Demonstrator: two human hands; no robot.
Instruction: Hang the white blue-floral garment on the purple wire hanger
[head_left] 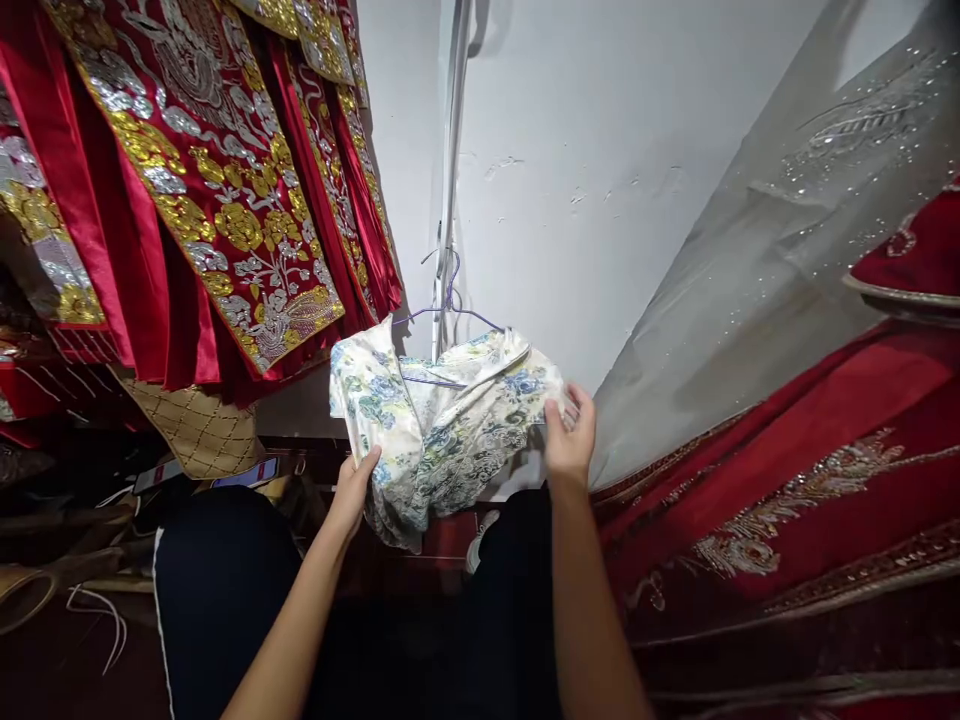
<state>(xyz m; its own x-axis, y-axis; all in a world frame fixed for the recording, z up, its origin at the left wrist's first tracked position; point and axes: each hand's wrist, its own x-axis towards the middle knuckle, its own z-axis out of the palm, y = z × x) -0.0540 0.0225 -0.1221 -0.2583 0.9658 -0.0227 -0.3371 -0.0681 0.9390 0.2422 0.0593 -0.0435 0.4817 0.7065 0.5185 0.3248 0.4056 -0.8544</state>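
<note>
A white short-sleeved shirt (pixel 450 425) with a blue and green floral print hangs in front of me on a thin purple hanger (pixel 480 318). The hanger's hook is beside a metal pole, and the shirt's collar falls open at the neck. My left hand (pixel 355 490) pinches the shirt's left side below the sleeve, thumb on top. With thumb and fingers, my right hand (pixel 570 432) grips the edge of the right sleeve. The shirt's lower part hangs bunched and folded.
Red garments (pixel 240 200) with gold and silver embroidery hang at the left. A sheer white sequined fabric (pixel 720 270) and red beaded cloth (pixel 810 470) fill the right. The metal pole (pixel 450 130) runs along the white wall (pixel 600 110). Phones (pixel 246 473) lie low at the left.
</note>
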